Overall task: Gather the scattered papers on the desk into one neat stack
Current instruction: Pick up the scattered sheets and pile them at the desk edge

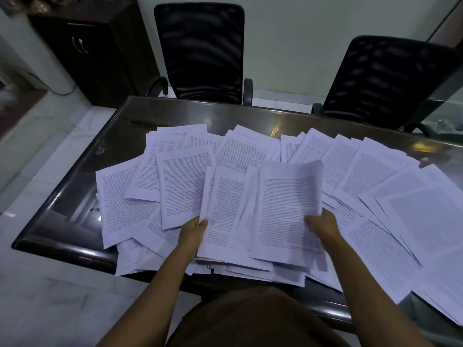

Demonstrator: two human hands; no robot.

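Many white printed papers (175, 186) lie fanned and overlapping across the dark glossy desk (75, 186). At the near middle I hold a loose bundle of sheets (263, 211), raised a little over the pile. My left hand (191, 231) grips the bundle's left edge, thumb on top. My right hand (323, 225) grips its right side, thumb over the top sheet. The sheets in the bundle are uneven, their edges offset. More papers (413, 201) spread to the right, some hanging over the desk's near edge.
Two black mesh office chairs (200, 51) (385, 78) stand behind the desk's far edge. A dark wooden cabinet (82, 46) stands at the back left. White tiled floor (45, 151) lies to the left of the desk.
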